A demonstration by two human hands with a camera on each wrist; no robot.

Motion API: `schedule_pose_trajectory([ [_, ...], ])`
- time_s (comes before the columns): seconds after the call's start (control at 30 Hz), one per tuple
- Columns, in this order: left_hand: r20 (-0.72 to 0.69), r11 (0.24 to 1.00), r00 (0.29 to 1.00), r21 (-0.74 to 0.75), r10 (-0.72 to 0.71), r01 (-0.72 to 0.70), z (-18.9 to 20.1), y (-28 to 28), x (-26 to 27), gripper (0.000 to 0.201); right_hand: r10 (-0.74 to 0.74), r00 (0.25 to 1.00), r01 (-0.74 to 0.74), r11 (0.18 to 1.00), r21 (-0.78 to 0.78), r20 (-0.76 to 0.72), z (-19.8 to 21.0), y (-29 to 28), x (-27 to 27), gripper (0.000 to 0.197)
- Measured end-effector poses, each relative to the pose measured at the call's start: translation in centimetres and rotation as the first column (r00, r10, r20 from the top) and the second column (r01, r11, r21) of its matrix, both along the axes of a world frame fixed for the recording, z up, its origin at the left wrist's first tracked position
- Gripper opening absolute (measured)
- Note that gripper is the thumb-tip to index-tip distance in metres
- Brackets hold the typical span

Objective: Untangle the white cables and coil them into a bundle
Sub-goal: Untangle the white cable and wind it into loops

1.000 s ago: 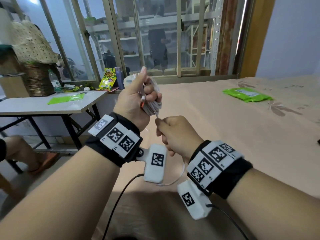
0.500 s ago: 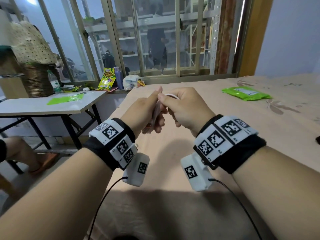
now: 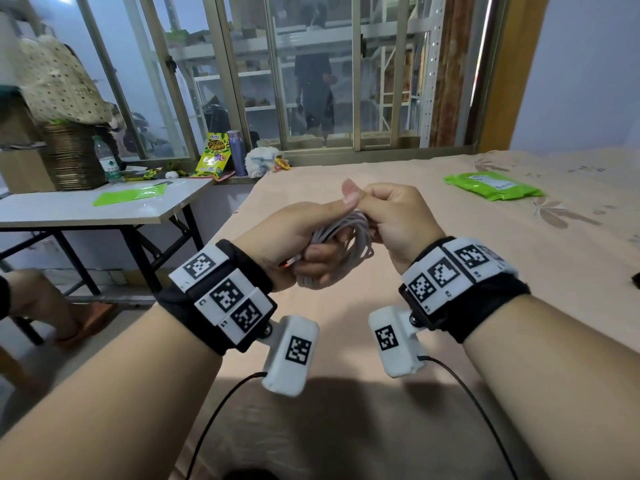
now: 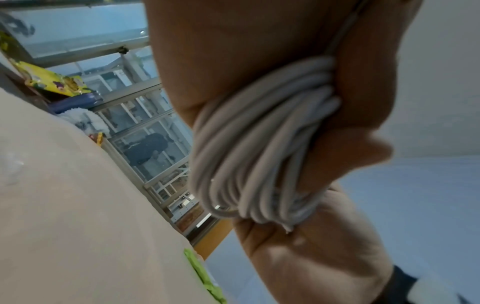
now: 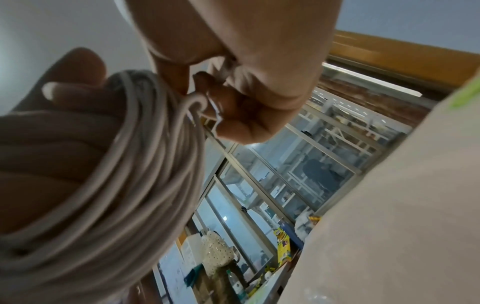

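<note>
A white cable coil [image 3: 343,240] of several loops is wound round my left hand [image 3: 304,244], held in the air above the bed. My left fingers curl through the loops and the thumb lies along the top. My right hand [image 3: 391,216] is curled at the coil's upper right and pinches a cable strand. The left wrist view shows the cable coil [image 4: 259,148] bunched against the palm. In the right wrist view my fingertips [image 5: 228,115] pinch a short bent piece of cable beside the cable coil [image 5: 135,174]. An orange-tipped end pokes out near my left palm.
A beige bed sheet [image 3: 450,271] spreads below and to the right, with a green packet [image 3: 493,186] on it. A white folding table [image 3: 86,209] stands at the left with a green sheet, a bottle and a basket. Someone's foot [image 3: 45,306] is at the far left.
My left hand came down from its raised pose and turned, with the coil still on it. My right hand moved up from below to the coil's top right and now pinches the strand there.
</note>
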State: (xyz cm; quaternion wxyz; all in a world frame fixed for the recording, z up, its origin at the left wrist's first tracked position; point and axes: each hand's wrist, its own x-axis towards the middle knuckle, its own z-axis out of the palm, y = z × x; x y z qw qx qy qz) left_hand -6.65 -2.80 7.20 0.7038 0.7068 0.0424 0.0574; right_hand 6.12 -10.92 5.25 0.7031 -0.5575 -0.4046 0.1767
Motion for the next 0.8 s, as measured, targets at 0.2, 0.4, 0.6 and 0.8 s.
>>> schedule_pose_trajectory([
  [0.2,0.099,0.971,0.994,-0.231,-0.046,0.068,0.2,-0.4,-0.1,0.042,0.152,0.974,-0.155,0.988,0.0,-0.166,-0.3,0.0,-0.4,0.035],
  [0.4,0.115,0.925,0.993,-0.372,-0.035,0.076,0.5,-0.1,-0.1,0.035,0.241,0.918,-0.241,0.97,0.039,-0.316,-0.5,0.2,-0.7,0.034],
  [0.6,0.075,0.926,0.988,-0.363,0.136,-0.1,0.4,-0.6,0.2,0.02,0.014,0.955,-0.032,0.998,-0.058,-0.296,-0.4,1.2,-0.6,0.035],
  [0.8,0.054,0.94,0.987,-0.317,0.149,-0.124,-0.3,-1.6,0.1,0.023,-0.263,0.95,0.244,0.962,-0.124,-0.166,-0.2,1.4,0.1,0.041],
])
